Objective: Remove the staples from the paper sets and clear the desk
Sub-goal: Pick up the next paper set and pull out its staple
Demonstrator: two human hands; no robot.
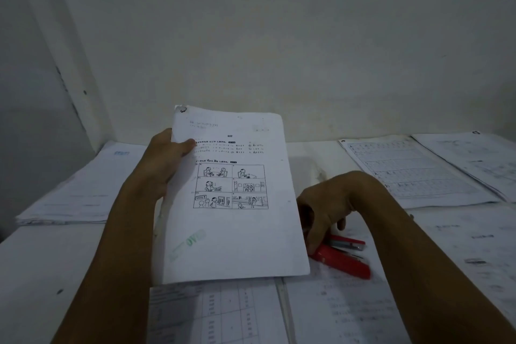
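Left fingers: the thumb lies across the printed face and the other fingers are behind the sheet, so the left hand [164, 162] pinches the paper set [231, 195] by its left edge.
Paper set: held up, tilted toward the person, above the desk [50, 260]; six cartoon panels in the middle, a green stamp near the bottom, a dark staple or torn spot at the top left corner.
Right fingers: curled downward onto the red stapler [342, 255]; the right hand [326, 209] seems to grasp its near-left end, though the paper hides part of the fingers.
Stapler: lying on sheets on the desk, just right of the held paper's lower corner.
Left stack [83, 190]: papers lying far left.
Grid sheets [418, 170]: far right, flat, with more pages beside them.
Near sheets [217, 313]: printed tables under the held paper's bottom edge.
Wall [279, 36]: plain, behind the desk.
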